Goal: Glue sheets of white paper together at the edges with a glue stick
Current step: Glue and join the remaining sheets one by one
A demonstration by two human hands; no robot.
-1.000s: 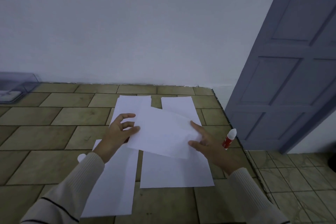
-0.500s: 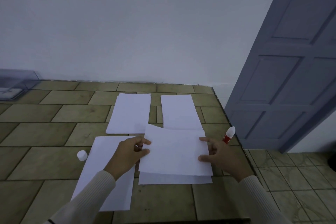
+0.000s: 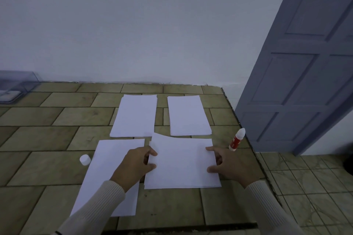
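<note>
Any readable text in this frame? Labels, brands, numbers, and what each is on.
No text can be quoted.
On the glue stick: a red label, any print too blurred to read.
On the sheets: blank, nothing printed on the visible faces.
On the cap and the clear box: no markings to be seen.

Olive-brown tiled platform (image 3: pixel 57 120) against plain white wall (image 3: pixel 133 25); clear plastic box (image 3: pixel 17 86) far left, blue-grey panelled door (image 3: pixel 296 82) right, patterned floor tiles (image 3: pixel 305 187) beside it
</note>
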